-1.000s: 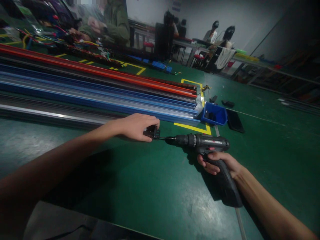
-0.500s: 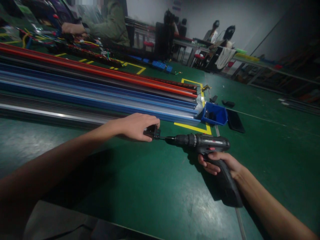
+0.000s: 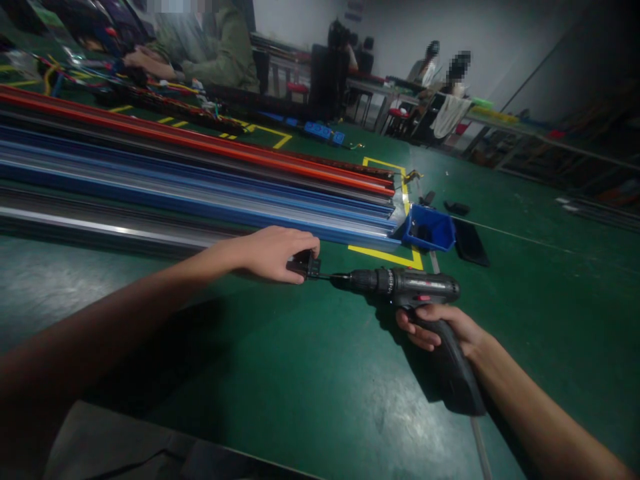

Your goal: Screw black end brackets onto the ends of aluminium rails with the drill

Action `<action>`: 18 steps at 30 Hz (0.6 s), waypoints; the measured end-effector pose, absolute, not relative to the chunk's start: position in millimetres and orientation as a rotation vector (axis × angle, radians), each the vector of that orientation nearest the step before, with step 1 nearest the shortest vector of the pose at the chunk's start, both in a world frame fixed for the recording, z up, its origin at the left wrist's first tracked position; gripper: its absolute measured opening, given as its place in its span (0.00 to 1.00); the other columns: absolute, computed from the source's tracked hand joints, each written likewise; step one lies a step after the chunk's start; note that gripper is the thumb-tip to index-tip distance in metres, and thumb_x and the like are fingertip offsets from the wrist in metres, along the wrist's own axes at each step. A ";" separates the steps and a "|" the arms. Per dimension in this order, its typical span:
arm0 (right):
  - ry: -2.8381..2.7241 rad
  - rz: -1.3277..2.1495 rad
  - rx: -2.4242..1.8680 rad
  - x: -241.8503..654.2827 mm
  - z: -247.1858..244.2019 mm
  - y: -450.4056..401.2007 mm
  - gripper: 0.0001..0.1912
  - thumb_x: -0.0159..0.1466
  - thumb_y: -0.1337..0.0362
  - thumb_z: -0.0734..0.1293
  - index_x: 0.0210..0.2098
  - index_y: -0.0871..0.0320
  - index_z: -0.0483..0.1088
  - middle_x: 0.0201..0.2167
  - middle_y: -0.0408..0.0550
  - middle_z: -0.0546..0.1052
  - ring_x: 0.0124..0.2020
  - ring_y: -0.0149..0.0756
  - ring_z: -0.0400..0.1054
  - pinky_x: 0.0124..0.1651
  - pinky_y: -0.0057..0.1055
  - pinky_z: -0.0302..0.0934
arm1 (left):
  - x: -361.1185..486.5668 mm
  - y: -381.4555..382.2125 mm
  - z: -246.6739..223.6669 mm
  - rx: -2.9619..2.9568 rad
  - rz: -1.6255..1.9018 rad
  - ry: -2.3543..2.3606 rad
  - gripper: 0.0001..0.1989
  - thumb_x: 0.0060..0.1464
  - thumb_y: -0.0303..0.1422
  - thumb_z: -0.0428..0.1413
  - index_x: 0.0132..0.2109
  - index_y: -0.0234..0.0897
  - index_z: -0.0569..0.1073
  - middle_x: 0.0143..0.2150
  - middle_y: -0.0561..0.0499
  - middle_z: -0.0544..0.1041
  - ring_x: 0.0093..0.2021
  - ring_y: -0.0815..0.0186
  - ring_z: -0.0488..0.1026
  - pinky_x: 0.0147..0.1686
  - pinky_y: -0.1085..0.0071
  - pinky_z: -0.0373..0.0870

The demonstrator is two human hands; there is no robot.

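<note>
My right hand [image 3: 440,327] is wrapped round the handle of a black cordless drill [image 3: 425,283], its fingers near the trigger. The drill lies level, its bit pointing left and meeting a small black end piece [image 3: 313,268]. My left hand [image 3: 273,253] is closed over that end piece, with the thumb below and the fingers over the top. Behind the wrist runs a long dark metal profile [image 3: 120,230]; whether the end piece sits on it is hidden by the hand.
Blue profiles [image 3: 250,203] and orange-red profiles [image 3: 225,143] lie lengthwise beyond my left hand. A blue bin [image 3: 440,230] with dark parts stands past their ends, beside a black flat object [image 3: 471,241]. Across the green table, a person [image 3: 220,53] sits by coloured wires [image 3: 200,97].
My hands, the drill and the end piece look unmoved. Across the table, the other person's hands have shifted and come closer together.
</note>
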State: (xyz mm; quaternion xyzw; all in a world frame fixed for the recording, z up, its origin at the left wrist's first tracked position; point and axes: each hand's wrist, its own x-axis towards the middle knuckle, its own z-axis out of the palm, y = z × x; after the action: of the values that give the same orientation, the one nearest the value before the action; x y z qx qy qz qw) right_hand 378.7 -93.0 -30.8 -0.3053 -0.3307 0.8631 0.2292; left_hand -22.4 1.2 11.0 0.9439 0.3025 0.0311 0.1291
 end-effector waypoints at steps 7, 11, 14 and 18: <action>-0.929 2.354 -0.839 377.5 -29.2 -93.8 0.12 0.65 0.64 0.72 0.41 0.70 0.80 0.30 0.49 0.76 0.18 0.20 0.57 0.24 0.21 0.65 | -22.4 1.0 11.0 2.741 0.105 0.871 0.19 0.56 0.45 0.61 0.51 0.44 0.71 0.49 0.51 0.78 0.46 0.59 0.75 0.43 0.67 0.65; -0.935 2.351 -0.834 377.5 -29.2 -93.9 0.12 0.65 0.64 0.72 0.41 0.70 0.80 0.30 0.49 0.76 0.18 0.19 0.57 0.25 0.21 0.65 | -22.4 0.7 11.3 2.738 0.097 0.873 0.18 0.56 0.45 0.61 0.51 0.44 0.71 0.49 0.51 0.78 0.46 0.59 0.75 0.43 0.67 0.64; -0.933 2.361 -0.824 377.4 -29.1 -93.6 0.12 0.66 0.64 0.72 0.40 0.70 0.80 0.30 0.48 0.76 0.18 0.19 0.57 0.25 0.21 0.66 | -22.5 0.4 12.0 2.735 0.092 0.872 0.18 0.57 0.45 0.61 0.51 0.44 0.71 0.49 0.51 0.78 0.47 0.59 0.74 0.43 0.67 0.64; -0.932 2.350 -0.823 375.9 -27.5 -93.7 0.13 0.65 0.64 0.72 0.42 0.71 0.80 0.31 0.51 0.77 0.18 0.19 0.58 0.25 0.20 0.66 | -22.2 0.4 12.4 2.737 0.090 0.869 0.18 0.56 0.45 0.61 0.51 0.45 0.70 0.49 0.51 0.78 0.47 0.59 0.74 0.43 0.66 0.64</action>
State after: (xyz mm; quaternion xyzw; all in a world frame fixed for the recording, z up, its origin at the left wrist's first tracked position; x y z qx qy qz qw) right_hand 375.9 -93.7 -27.5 -0.3006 -0.3403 0.8583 0.2391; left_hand -22.2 0.4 12.4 0.9441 0.2997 0.0312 0.1339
